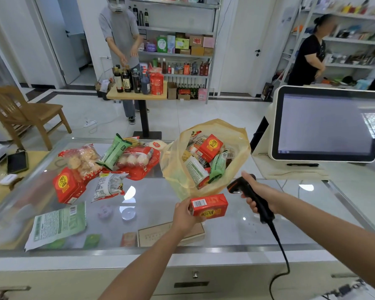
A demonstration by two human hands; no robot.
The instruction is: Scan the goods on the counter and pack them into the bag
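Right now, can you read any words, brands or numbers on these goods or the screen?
No text reads clearly.
Red carton in the left hand: yellow characters, barcode digits blurred.
Green packet: print too small.
Monitor: lines too faint.
Scanner in the right hand: no marking legible.

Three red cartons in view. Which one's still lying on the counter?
The red carton at the counter's left, beside the white packet. Another carton sits in the bag; the left hand holds the third carton.
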